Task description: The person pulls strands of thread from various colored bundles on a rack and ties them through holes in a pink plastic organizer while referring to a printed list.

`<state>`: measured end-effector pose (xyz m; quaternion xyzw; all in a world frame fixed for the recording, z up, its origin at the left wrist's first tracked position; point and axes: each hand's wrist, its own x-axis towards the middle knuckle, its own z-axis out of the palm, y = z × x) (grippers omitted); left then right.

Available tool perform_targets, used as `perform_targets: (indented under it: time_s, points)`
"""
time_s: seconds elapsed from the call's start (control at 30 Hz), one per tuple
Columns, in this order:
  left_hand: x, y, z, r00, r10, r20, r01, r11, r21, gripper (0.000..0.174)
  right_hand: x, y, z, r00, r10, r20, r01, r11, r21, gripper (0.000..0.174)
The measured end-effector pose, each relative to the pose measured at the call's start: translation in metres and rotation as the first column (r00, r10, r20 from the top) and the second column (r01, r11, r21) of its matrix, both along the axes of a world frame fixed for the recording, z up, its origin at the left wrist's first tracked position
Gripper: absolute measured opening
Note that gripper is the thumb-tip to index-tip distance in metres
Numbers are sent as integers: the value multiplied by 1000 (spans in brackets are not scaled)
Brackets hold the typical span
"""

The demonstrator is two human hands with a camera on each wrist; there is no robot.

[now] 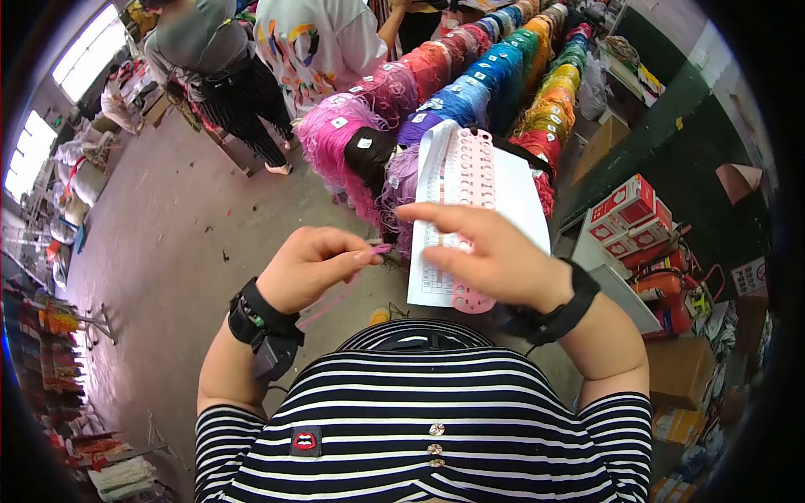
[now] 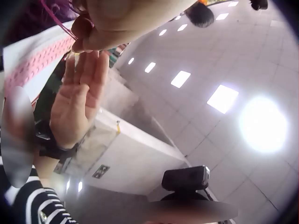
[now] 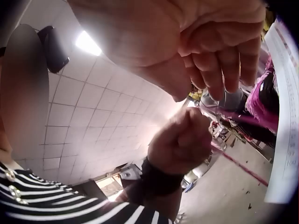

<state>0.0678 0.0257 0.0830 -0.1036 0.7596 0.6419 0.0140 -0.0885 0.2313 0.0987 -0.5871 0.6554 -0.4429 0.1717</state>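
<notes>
My left hand [image 1: 312,267] pinches a strand of magenta thread [image 1: 381,249] between thumb and fingertips, and a tail of it hangs below the hand. In the right wrist view the thread [image 3: 243,169] stretches slantwise from the left fist. My right hand [image 1: 499,258] is held with fingers extended and holds nothing, above a white printed sheet [image 1: 521,197]. On that sheet lies a pink strip with rows of holes [image 1: 476,168], partly covered by the right hand in the head view. The left wrist view shows the right palm [image 2: 70,112] facing the camera.
Long rows of coloured yarn skeins, with pink [image 1: 323,138] and blue [image 1: 457,101] ones, run away in front of me. At right stand red-and-white boxes [image 1: 625,210], fire extinguishers [image 1: 662,285] and a cardboard box [image 1: 683,369]. People [image 1: 314,50] stand at the upper left.
</notes>
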Motion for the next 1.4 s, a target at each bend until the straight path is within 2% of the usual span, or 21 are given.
perform_targets:
  time_s: [0.1, 0.23, 0.4, 0.5, 0.53, 0.57, 0.63, 0.67, 0.73, 0.83, 0.9, 1.03, 1.07, 1.1, 1.17, 1.23, 1.27, 1.3, 1.33, 1.37, 1.4]
  points:
    - [-19, 13, 16, 994, -107, -5, 107, 992, 72, 20, 19, -6, -14, 986, -27, 162, 23, 999, 25, 40]
    - [-33, 16, 11, 987, -161, -16, 162, 985, 65, 19, 23, 4, 7, 916, -212, 339, 103, 944, 314, 25]
    - [-47, 17, 6, 961, -255, -104, 268, 953, 143, 22, 18, 16, 1, 919, -277, 280, 249, 960, 132, 18]
    - [-63, 35, -15, 919, -263, -292, 344, 899, 272, 31, 14, 21, 11, 772, -166, 613, 257, 964, -63, 16]
    - [-67, 46, -19, 899, -293, -325, 395, 864, 313, 32, 9, 23, 20, 796, -57, 603, 214, 958, -192, 15]
    - [-68, 48, -14, 882, -390, -264, 458, 840, 290, 27, 4, 27, 28, 778, -49, 627, 262, 931, -252, 12]
    - [-73, 46, -11, 781, -617, -96, 624, 767, 150, 22, -14, 46, 51, 611, 199, 766, 199, 898, -392, 17]
    - [-74, 45, -24, 819, -571, -53, 571, 806, 158, 22, -22, 64, 60, 558, 343, 756, 155, 852, -501, 19]
    - [-77, 34, -30, 851, -522, -58, 524, 833, 176, 23, -28, 101, 92, 441, 399, 804, 305, 776, -552, 9]
    - [-75, 8, -47, 896, -444, 9, 437, 885, 161, 24, -54, 190, 121, 574, 244, 781, 448, 706, -549, 6]
    - [-72, -6, -58, 919, -388, 65, 376, 915, 150, 24, -82, 277, 128, 639, 81, 765, 595, 578, -558, 8]
    - [-70, -24, -70, 934, -333, 132, 312, 937, 155, 23, -115, 443, 134, 637, -411, 652, 771, 349, -533, 11]
    - [-71, -25, -70, 931, -329, 160, 314, 943, 110, 23, -119, 470, 131, 597, -551, 583, 788, 265, -556, 13]
    - [-73, -28, -72, 931, -317, 179, 307, 948, 86, 23, -115, 462, 131, 394, -736, 551, 802, -18, -596, 10]
    - [-78, -35, -81, 930, -296, 216, 296, 955, 35, 23, -116, 444, 130, 122, -874, 471, 785, -205, -584, 13]
    - [-82, -40, -76, 962, -233, 143, 235, 972, 3, 23, -102, 367, 129, -63, -944, 322, 791, -245, -561, 17]
    - [-86, -41, -75, 974, -201, 106, 203, 979, -9, 23, -88, 300, 125, -94, -972, 214, 826, -196, -529, 21]
    - [-92, -42, -75, 981, -193, -8, 193, 979, 63, 23, -98, 269, 108, 129, -982, 140, 848, 36, -528, 23]
    - [-98, -40, -65, 982, -186, -39, 188, 978, 84, 22, -76, 194, 100, 95, -995, 11, 931, 85, -356, 23]
    - [-105, -35, -52, 982, -176, -68, 183, 977, 106, 22, -81, 162, 75, 288, -957, 24, 949, 282, -139, 23]
    - [-112, -30, -43, 977, -181, -115, 193, 976, 103, 23, -82, 125, 50, 341, -917, -205, 933, 357, -43, 23]
